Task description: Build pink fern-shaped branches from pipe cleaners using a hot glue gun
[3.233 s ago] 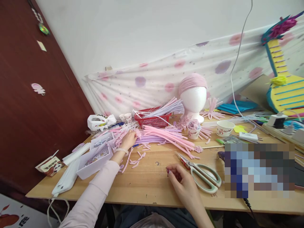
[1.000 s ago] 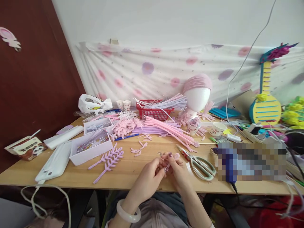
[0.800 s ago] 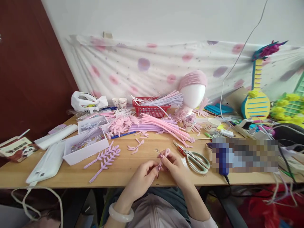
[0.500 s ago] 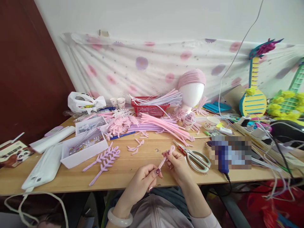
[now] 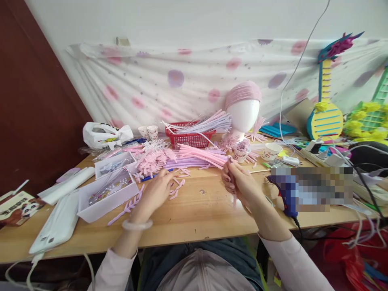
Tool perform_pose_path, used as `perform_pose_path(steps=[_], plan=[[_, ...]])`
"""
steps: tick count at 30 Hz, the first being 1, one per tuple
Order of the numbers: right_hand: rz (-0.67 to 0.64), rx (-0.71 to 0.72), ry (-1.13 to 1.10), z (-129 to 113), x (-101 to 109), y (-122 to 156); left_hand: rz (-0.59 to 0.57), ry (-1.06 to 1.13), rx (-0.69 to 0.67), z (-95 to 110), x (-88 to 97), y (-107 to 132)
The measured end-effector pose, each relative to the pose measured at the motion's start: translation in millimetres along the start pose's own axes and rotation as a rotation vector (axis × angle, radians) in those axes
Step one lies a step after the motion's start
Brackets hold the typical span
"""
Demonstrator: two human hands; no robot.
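Observation:
My left hand (image 5: 159,190) reaches over the left middle of the table, beside short pink pipe cleaner pieces (image 5: 178,188). Its fingers are apart and bent downward, and I see nothing in them. A purple leafy pipe cleaner sprig (image 5: 127,210) lies partly behind that wrist. My right hand (image 5: 244,182) is closed on a pink pipe cleaner (image 5: 230,159), whose looped tip shows above the fingers. Most of the scissors is hidden behind this hand. Just beyond lie long pink pipe cleaners (image 5: 201,154) and a heap of pink leafy pieces (image 5: 154,159).
White boxes of beads (image 5: 106,198) stand at the left. A red basket (image 5: 190,140) and a white foam head (image 5: 244,115) are at the back. At the right lie a blue glue gun (image 5: 286,198), a paper cup (image 5: 271,151) and tangled cables.
My hands have moved apart. The left let go of the pink pipe cleaner and went left toward the short pieces; the right carried it up and slightly right, over the scissors.

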State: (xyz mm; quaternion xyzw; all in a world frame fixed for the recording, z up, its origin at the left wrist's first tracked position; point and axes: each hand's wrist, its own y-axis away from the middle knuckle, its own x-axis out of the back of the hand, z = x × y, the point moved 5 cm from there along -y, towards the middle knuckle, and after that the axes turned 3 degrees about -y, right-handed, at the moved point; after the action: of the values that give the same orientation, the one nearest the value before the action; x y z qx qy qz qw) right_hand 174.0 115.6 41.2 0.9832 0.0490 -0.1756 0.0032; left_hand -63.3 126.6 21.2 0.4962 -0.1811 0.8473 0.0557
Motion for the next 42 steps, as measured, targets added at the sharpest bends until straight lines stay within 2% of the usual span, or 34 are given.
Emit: perform_pose_path(steps=[2,5,9,13,18,21,24,26,30,36,42], plan=[[-0.122,-0.01,0.075,-4.3,-12.9,-12.6,-0.116,-0.136,-0.013,-11.5,-10.0,-20.0],[-0.242,-0.072,0.159,4.1,-22.6,-31.4,-0.142,-0.143,-0.014,-21.5,-19.6,-37.2],[-0.25,-0.173,0.2,25.1,-20.8,-46.6,-0.11,-0.082,0.022,-28.5,-17.0,-41.2],[-0.229,-0.146,0.205,35.7,-20.9,-50.0,-0.029,0.037,0.115,-32.7,-5.7,-36.3],[-0.219,-0.08,0.299,44.3,-27.9,-50.1,0.005,0.266,0.165,-17.5,-6.2,-28.6],[-0.276,-0.092,0.31,49.5,-34.3,-46.6,0.019,0.417,0.167,-0.7,-8.7,-20.9],[-0.353,-0.089,0.267,51.5,-40.5,-41.4,0.025,0.701,0.151,15.6,-13.4,-12.0],[-0.375,-0.077,0.25,52.9,-42.3,-39.0,0.023,0.796,0.127,24.2,-18.4,-7.4],[-0.393,-0.066,0.207,57.5,-42.8,-37.2,0.041,0.839,0.073,32.8,-26.9,-2.8],[-0.469,-0.179,0.125,57.7,-44.5,-32.0,-0.14,0.919,0.019,35.0,-35.3,1.3],[-0.525,-0.239,0.064,58.4,-46.6,-30.1,-0.085,0.89,-0.004,30.0,-31.5,3.3]])
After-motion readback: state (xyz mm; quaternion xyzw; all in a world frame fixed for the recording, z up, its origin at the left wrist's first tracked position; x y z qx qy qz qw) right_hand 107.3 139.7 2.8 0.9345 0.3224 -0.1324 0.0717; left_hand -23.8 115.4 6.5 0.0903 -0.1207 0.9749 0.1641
